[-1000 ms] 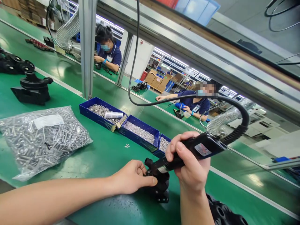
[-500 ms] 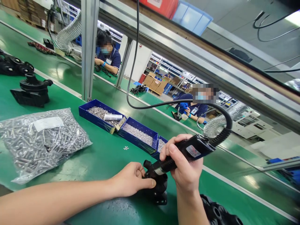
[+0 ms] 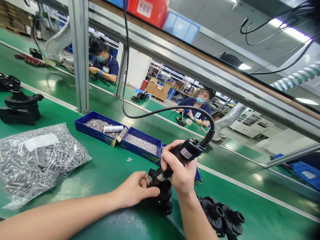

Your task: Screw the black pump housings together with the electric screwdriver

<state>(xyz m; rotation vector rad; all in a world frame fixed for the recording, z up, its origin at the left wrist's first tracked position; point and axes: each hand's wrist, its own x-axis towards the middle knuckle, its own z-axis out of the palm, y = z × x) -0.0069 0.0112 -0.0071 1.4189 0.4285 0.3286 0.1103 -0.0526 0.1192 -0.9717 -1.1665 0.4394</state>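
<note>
Your left hand [image 3: 136, 190] lay half curled on the green surface [image 3: 110, 166], thumb and fingertips pressed against the left side of the black plastic part [image 3: 161, 196], steadying it. Your right hand [image 3: 178, 170] was closed in a full grip around the black electric screwdriver [image 3: 180, 156], holding it tilted with its tip down on top of the part. The part sat near the front of the surface, between your two hands; it was dark, rounded and low, with a short spout toward the left. Just right of it lay more black parts [image 3: 220, 216] in a cluster. Farther left sat a clear bag of screws [image 3: 37, 160]. Beyond your hands stood blue trays [image 3: 120, 138] of small metal fasteners, and the screwdriver's cable [image 3: 130, 100] looped upward.
</note>
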